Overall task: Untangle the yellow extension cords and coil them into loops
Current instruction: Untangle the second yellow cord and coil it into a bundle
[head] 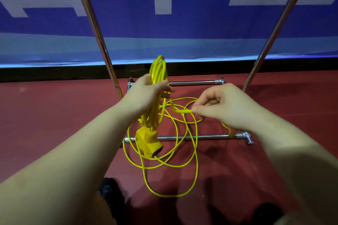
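The yellow extension cord (182, 153) looks thin, light and limp: it droops in slack curves and should bend wherever it is pulled, though crossing strands are likely to snag. The safest place to take it is probably on a free run of cable, never by tugging the plug block.

At about nine o'clock from the middle of the view, the left hand (146, 95) is wrapped round a gathered coil (158, 71) of the cord, fingers curled over the bundled loops, which rise above the fist toward twelve o'clock and hang below it. From the bottom of that bundle dangles the yellow socket block (149, 142), the one heavy, rigid part, likely to swing.

Below, toward six o'clock, the loose remainder lies in overlapping loops on the red floor (54, 124), draped across the chrome rack base (210, 136).

At three o'clock, the right hand (225, 107) pinches a single strand between thumb and forefinger, the other fingers curled in; that strand runs taut back toward the coil.
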A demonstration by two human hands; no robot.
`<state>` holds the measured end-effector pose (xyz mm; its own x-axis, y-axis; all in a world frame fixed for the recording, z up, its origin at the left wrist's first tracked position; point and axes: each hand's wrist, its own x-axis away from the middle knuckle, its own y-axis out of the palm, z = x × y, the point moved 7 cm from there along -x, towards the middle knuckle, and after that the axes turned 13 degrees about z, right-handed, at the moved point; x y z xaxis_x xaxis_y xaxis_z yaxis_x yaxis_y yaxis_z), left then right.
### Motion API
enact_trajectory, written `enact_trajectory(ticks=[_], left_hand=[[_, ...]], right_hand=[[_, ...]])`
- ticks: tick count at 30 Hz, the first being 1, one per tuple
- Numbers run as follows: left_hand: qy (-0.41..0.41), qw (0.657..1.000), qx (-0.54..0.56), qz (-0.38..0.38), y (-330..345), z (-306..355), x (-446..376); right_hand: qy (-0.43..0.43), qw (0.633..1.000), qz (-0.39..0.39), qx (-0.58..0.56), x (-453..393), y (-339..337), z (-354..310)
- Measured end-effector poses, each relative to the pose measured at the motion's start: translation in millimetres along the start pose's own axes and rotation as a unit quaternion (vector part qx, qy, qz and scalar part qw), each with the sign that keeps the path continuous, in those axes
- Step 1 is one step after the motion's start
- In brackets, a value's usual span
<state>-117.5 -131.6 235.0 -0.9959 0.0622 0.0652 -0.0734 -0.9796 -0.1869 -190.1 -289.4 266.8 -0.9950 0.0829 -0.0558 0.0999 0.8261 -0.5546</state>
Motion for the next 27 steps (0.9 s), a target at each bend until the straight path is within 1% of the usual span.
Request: enact_trajectory(ticks=[2, 4, 5, 7, 8, 10, 11, 12, 14, 15, 16, 17, 19, 21, 22, 24, 25, 27], left_hand=[[0.018, 0.999, -0.038, -0.029, 11, -2, 5], [0.030, 0.995, -0.042, -0.081, 25, 0, 15], [0.025, 0.993, -0.020, -0.111, 32, 1, 20], [-0.010, 0.985, 0.036, -0.167, 46, 5, 32], [-0.022, 0.982, 0.048, -0.183, 50, 5, 36], [-0.032, 0.981, 0.052, -0.186, 53, 5, 38], [-0.036, 0.982, 0.059, -0.177, 52, 5, 38], [-0.042, 0.983, 0.074, -0.164, 50, 5, 35], [-0.064, 0.979, 0.129, -0.142, 46, 7, 31], [-0.078, 0.974, 0.163, -0.135, 44, 8, 29], [-0.091, 0.969, 0.191, -0.130, 42, 8, 25], [-0.100, 0.965, 0.207, -0.125, 40, 9, 23], [-0.106, 0.966, 0.202, -0.126, 37, 8, 20], [-0.100, 0.969, 0.167, -0.150, 38, 8, 23], [-0.100, 0.969, 0.147, -0.170, 39, 7, 26], [-0.105, 0.961, 0.121, -0.227, 41, 6, 32], [-0.107, 0.954, 0.115, -0.255, 42, 7, 36], [-0.113, 0.949, 0.108, -0.274, 43, 6, 40]], right_hand=[[0.005, 0.998, -0.027, -0.055, 2, 4, -5], [0.000, 0.997, -0.021, -0.080, 1, 3, -6], [0.000, 0.995, -0.002, -0.099, -2, -1, -6], [0.001, 0.989, 0.059, -0.136, -7, -12, -2], [-0.004, 0.987, 0.090, -0.133, -9, -18, 0], [-0.011, 0.990, 0.120, -0.071, -12, -26, 7], [-0.003, 0.994, 0.110, -0.022, -14, -26, 14], [0.015, 0.996, 0.082, 0.021, -14, -23, 21], [0.053, 0.997, 0.034, 0.052, -13, -16, 36], [0.054, 0.997, 0.035, 0.042, -13, -15, 38], [0.044, 0.997, 0.058, 0.013, -15, -19, 36], [0.029, 0.994, 0.097, -0.033, -17, -25, 32], [-0.002, 0.978, 0.175, -0.117, -17, -42, 21], [-0.035, 0.965, 0.215, -0.147, -16, -53, 12], [-0.049, 0.964, 0.219, -0.144, -15, -56, 8], [-0.063, 0.969, 0.201, -0.128, -16, -56, 5], [-0.065, 0.974, 0.182, -0.116, -16, -55, 4], [-0.069, 0.986, 0.128, -0.083, -17, -46, 3]])
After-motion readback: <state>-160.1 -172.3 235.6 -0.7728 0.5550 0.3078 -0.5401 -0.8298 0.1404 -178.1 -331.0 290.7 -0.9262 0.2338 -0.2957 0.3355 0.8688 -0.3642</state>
